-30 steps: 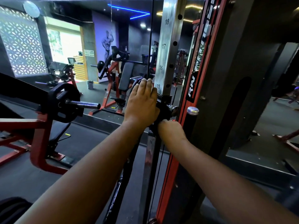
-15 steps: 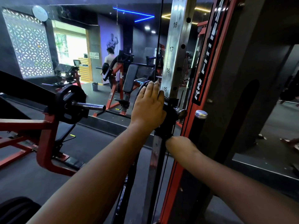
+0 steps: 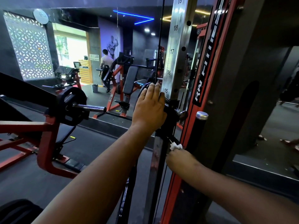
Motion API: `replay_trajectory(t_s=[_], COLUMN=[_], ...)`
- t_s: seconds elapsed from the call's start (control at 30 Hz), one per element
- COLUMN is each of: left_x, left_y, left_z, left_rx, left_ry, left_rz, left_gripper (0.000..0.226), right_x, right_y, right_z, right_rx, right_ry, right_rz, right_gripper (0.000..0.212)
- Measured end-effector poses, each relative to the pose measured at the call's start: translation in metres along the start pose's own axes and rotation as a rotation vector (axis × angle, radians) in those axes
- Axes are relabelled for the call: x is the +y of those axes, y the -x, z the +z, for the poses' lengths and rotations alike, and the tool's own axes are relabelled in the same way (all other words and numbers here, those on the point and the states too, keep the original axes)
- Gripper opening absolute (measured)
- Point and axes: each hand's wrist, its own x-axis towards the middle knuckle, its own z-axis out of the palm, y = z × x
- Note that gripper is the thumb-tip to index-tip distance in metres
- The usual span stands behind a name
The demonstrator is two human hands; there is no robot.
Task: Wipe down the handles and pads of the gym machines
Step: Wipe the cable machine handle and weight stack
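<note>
Left hand [image 3: 149,109]: fingers straight, laid flat over the black carriage [image 3: 172,113] on the numbered steel upright [image 3: 176,62], just below mark 15. Right hand [image 3: 175,156]: lower on the same upright, pinching a white cloth [image 3: 175,146] against it. Upright marked 15–19. Red frame label [image 3: 208,62] reads "RN FITNESS", partly cut off.

Dark gym hall here, black walls and a grey rubber floor [image 3: 97,143]. A patterned lattice screen [image 3: 29,44] glows on the left beside a bright doorway [image 3: 71,46]. Blue strip lights [image 3: 134,15] zigzag overhead. A bodybuilder mural [image 3: 112,46] on the purple wall, a small bucket [image 3: 95,88] below.
</note>
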Motion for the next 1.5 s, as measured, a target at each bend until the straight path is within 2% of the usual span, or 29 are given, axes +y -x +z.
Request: replay_trajectory(t_s=[0.13, 0.17, 0.27, 0.4, 0.5, 0.63, 0.73, 0.8, 0.87, 0.93, 1.03, 1.17, 1.3, 1.33, 1.4, 1.43, 1.5], left_x=[0.002, 0.002, 0.003, 0.002, 0.002, 0.003, 0.003, 0.004, 0.006, 0.007, 0.007, 0.006, 0.005, 0.004, 0.004, 0.004, 0.005], left_y=[0.0, 0.0, -0.001, 0.0, 0.0, 0.0, -0.001, -0.002, -0.001, -0.001, -0.001, 0.0, 0.001, 0.001, 0.0, 0.0, 0.0], left_z=[0.001, 0.002, 0.002, 0.002, 0.003, 0.003, 0.002, 0.002, 0.001, 0.001, 0.0, -0.001, -0.001, -0.001, 0.0, 0.001, 0.002], left_rx=[0.003, 0.001, -0.01, 0.004, 0.012, 0.018, 0.009, 0.011, 0.013, 0.014, 0.005, 0.001, 0.012, 0.012, 0.014, 0.011, 0.011], left_ry=[-0.011, -0.012, -0.019, -0.02, -0.025, -0.02, -0.021, -0.035, -0.042, -0.044, -0.048, -0.056, -0.055, -0.056, -0.063, -0.069, -0.077], left_rz=[-0.001, -0.003, -0.001, 0.0, 0.002, -0.004, -0.008, -0.013, -0.015, -0.018, -0.013, -0.011, -0.009, -0.009, -0.007, -0.009, -0.011], left_gripper=[0.074, 0.074, 0.074, 0.075, 0.074, 0.075, 0.075, 0.075, 0.075, 0.075, 0.075, 0.075, 0.075, 0.075, 0.075, 0.075, 0.075], right_x=[0.021, 0.024, 0.012, 0.005, 0.015, 0.038, 0.061, 0.078, 0.096, 0.113, 0.117, 0.087, 0.049, 0.043, 0.034, 0.03, 0.028], right_y=[-0.018, -0.027, -0.041, -0.032, -0.016, 0.01, 0.035, 0.051, 0.06, 0.06, 0.053, 0.053, 0.052, 0.054, 0.062, 0.068, 0.075], right_z=[-0.009, -0.008, -0.006, -0.005, 0.005, 0.025, 0.013, -0.005, -0.023, -0.029, -0.012, 0.036, 0.08, 0.088, 0.102, 0.108, 0.117], right_rx=[0.253, 0.242, 0.07, -0.014, 0.053, 0.191, 0.407, 0.651, 0.969, 1.134, 1.058, 0.924, 0.698, 0.694, 0.751, 0.763, 0.689], right_ry=[0.019, 0.02, 0.01, 0.031, 0.092, 0.329, 0.235, 0.147, 0.111, 0.073, 0.054, 0.129, 0.198, 0.113, -0.222, -0.446, -0.914], right_rz=[0.132, 0.182, 0.25, 0.195, 0.058, -0.205, -0.362, -0.375, -0.281, -0.121, -0.023, -0.087, -0.114, -0.137, -0.168, -0.138, 0.065], right_gripper=[0.039, 0.039, 0.033, 0.028, 0.018, 0.005, 0.019, 0.024, 0.024, 0.03, 0.033, 0.034, 0.057, 0.059, 0.052, 0.045, 0.041])
